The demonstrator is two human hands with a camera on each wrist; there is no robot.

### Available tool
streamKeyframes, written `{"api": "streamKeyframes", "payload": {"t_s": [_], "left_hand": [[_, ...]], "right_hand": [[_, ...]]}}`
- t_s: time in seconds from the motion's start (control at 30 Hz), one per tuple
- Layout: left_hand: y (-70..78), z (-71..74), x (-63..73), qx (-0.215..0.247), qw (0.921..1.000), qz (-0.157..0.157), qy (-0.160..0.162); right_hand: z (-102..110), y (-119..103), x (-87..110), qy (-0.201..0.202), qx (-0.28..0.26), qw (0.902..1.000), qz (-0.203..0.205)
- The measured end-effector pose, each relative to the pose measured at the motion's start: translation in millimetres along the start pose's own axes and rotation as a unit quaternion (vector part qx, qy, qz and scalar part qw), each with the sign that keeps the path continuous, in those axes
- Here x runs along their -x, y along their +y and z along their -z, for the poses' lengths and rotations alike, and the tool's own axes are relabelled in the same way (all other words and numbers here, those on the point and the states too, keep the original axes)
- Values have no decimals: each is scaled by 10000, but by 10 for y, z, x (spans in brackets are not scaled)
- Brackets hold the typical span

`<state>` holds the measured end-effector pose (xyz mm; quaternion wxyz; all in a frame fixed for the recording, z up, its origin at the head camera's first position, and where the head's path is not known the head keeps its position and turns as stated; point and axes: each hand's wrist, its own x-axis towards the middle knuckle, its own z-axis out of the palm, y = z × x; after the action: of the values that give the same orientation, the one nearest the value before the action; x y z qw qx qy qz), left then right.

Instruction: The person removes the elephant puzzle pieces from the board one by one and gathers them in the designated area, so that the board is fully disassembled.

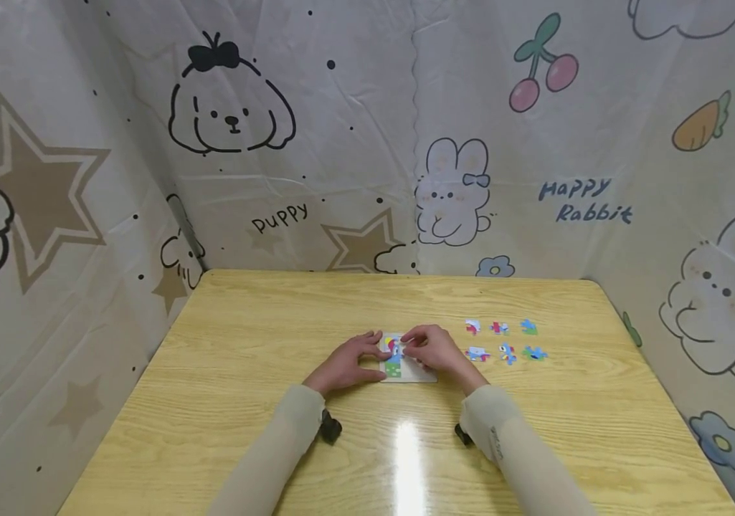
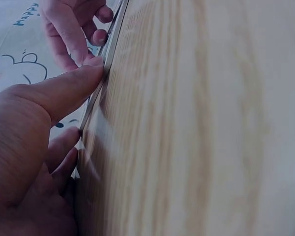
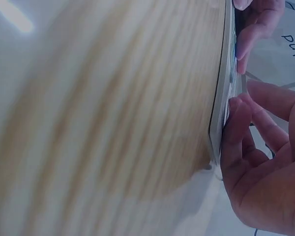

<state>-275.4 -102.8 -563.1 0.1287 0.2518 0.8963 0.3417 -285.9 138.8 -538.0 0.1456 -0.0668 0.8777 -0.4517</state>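
A small puzzle board [image 1: 420, 375] lies flat on the table, with colourful pieces along its left side and bare pale backing at the right. My left hand [image 1: 349, 360] rests at the board's left side, thumb by the near corner and fingers at the far one. In the left wrist view its straight thumb [image 2: 83, 78] touches the board's edge. Over the board, my right hand [image 1: 434, 349] has thumb and index fingertips close together at a puzzle piece [image 1: 396, 352], which the fingers partly hide. The right wrist view shows the fingertips [image 3: 238, 105] right at the board's surface.
Several loose puzzle pieces [image 1: 499, 327] lie in two rows to the right of the board, close to my right hand. The wooden table [image 1: 244, 322] reaches back to a printed cloth curtain [image 1: 367, 143], which also encloses both sides.
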Motion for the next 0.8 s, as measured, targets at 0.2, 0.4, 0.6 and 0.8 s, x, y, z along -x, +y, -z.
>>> {"api": "streamKeyframes", "payload": {"t_s": [0.2, 0.4, 0.6, 0.8], "left_hand": [[-1, -19, -4, 30, 9999, -41, 115], [24, -52, -17, 101, 9996, -8, 265], [33, -68, -29, 138, 9993, 61, 349], [33, -76, -32, 136, 9990, 114, 405]], "right_hand": [[-67, -15, -68, 113, 192, 9997, 57], [-107, -86, -71, 163, 237, 9995, -151], [-120, -93, -93, 179, 306, 9993, -107], [-118, -81, -115, 152, 395, 9991, -37]]}}
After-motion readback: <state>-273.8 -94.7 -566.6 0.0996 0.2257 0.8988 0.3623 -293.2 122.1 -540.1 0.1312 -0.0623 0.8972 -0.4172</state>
